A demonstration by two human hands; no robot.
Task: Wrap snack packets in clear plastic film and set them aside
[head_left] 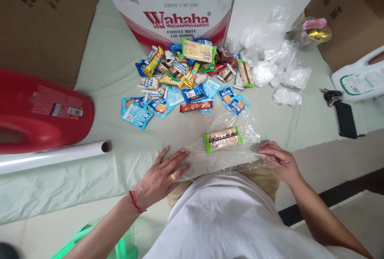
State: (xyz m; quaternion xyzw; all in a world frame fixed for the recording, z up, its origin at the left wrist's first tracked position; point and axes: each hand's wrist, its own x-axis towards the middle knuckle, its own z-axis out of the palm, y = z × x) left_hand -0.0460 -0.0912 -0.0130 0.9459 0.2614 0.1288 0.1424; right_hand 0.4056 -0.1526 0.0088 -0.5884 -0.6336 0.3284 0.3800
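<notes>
A clear plastic bag (pixel 249 131) lies spread at the table's front edge. On or inside it, I cannot tell which, rests a wrapped biscuit pack (pixel 223 139) with green ends. My left hand (pixel 163 177) is palm down with its fingers apart, the fingertips touching the bag's left side. On the right, my right hand (pixel 280 161) is closed on the bag's edge between thumb and fingers. Beyond the bag spreads a pile of wrapped snacks (pixel 180 71), with blue sachets (pixel 138 115) and a red bar (pixel 196 106) nearest to me.
Crumpled clear bags (pixel 270 59) are heaped at the back right. A white carton (pixel 174 15) stands behind the snacks. To the left are a red jug (pixel 45 111) and a white roll (pixel 60 157); keys with a black case (pixel 345 119) and a white jug (pixel 360 77) are at right.
</notes>
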